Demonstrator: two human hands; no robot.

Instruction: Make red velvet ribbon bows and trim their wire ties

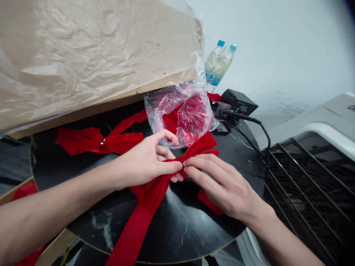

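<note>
Between my two hands, over the black marbled table, is a red velvet bow with a long tail running down past the table's front edge. My left hand pinches the bow's gathered middle between thumb and fingers. From the right, my right hand grips the same middle with its fingertips, touching my left thumb. Part of the bow is hidden behind my hands. Another red bow with a shiny clip at its centre lies at the left. Behind my hands sits a clear plastic bag with red fabric inside.
A plastic-covered cardboard box fills the back left. Two bottles stand behind the bag. A black control box with a cable is at the table's right rear. A black grille stands right of the round table.
</note>
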